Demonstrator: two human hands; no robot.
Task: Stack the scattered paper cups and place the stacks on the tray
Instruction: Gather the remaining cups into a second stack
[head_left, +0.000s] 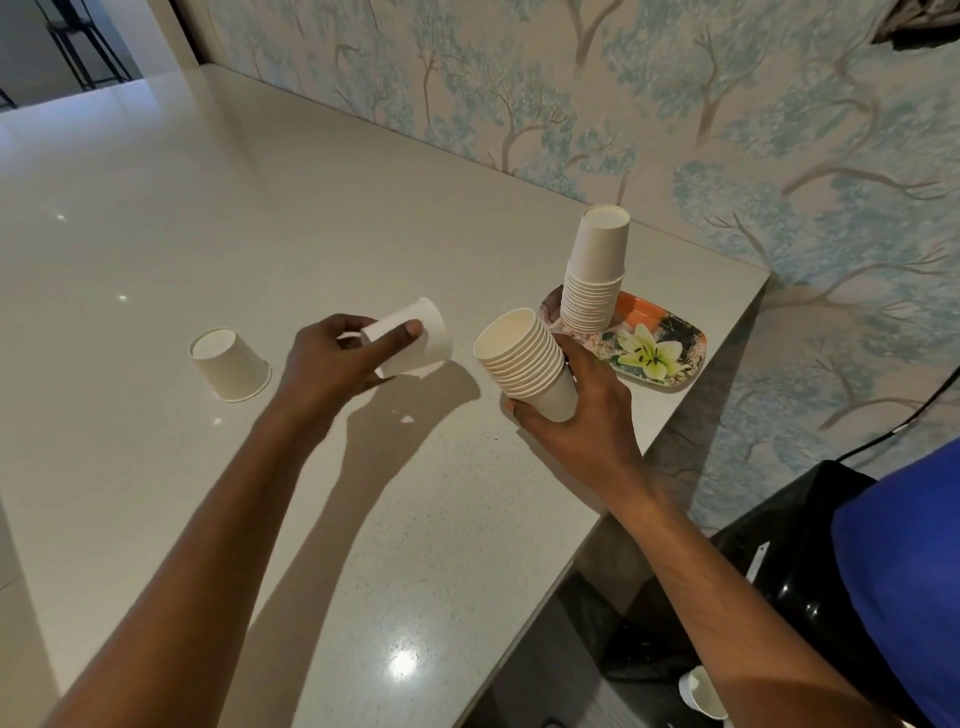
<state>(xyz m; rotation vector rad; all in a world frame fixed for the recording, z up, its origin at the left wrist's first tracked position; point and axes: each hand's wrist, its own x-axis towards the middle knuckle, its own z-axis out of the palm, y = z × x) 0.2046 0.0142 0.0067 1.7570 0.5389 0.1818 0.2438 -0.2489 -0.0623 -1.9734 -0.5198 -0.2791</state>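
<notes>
My left hand (332, 358) grips a single white paper cup (421, 335), held tilted just above the counter. My right hand (582, 410) holds a stack of several nested white cups (524, 353), tilted with its open mouth facing up and left, close to the right of the single cup. One more cup (228, 364) stands upside down on the counter, left of my left hand. A taller upside-down stack of cups (595, 280) stands on the floral tray (670, 358) near the counter's right edge.
The pale speckled counter (260, 208) stretches far to the left and back. A wall with tree-pattern wallpaper (675, 104) runs behind the tray. Below the counter's right edge sit a black object (800, 545) and a white cup (701, 691) on the floor.
</notes>
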